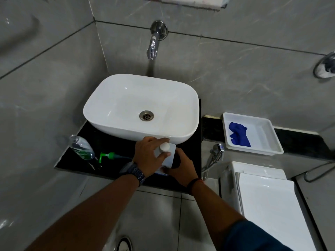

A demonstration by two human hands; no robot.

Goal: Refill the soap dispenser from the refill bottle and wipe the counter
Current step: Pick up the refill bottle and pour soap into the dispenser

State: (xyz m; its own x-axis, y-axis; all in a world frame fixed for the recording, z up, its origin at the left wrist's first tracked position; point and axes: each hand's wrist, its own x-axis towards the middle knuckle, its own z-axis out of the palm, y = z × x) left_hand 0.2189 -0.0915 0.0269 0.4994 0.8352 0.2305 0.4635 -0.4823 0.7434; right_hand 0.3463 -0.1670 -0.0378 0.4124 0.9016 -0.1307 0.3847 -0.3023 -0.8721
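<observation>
A white refill bottle (171,157) with a round white cap (164,147) stands on the black counter (116,144) in front of the basin. My left hand (148,155) grips its top, fingers around the cap. My right hand (182,168) holds the bottle's lower body from the right. A clear soap dispenser bottle (81,146) with green liquid stands open at the counter's left end. Its green pump head (108,156) lies flat on the counter beside it. A blue cloth (238,134) lies in a white tray (272,138) to the right.
A white basin (126,98) fills the back of the counter, under a chrome wall tap (154,46). A chrome hose fitting (216,153) hangs right of the counter. A white toilet cistern and lid (262,196) sit below the tray. Grey tiled walls surround everything.
</observation>
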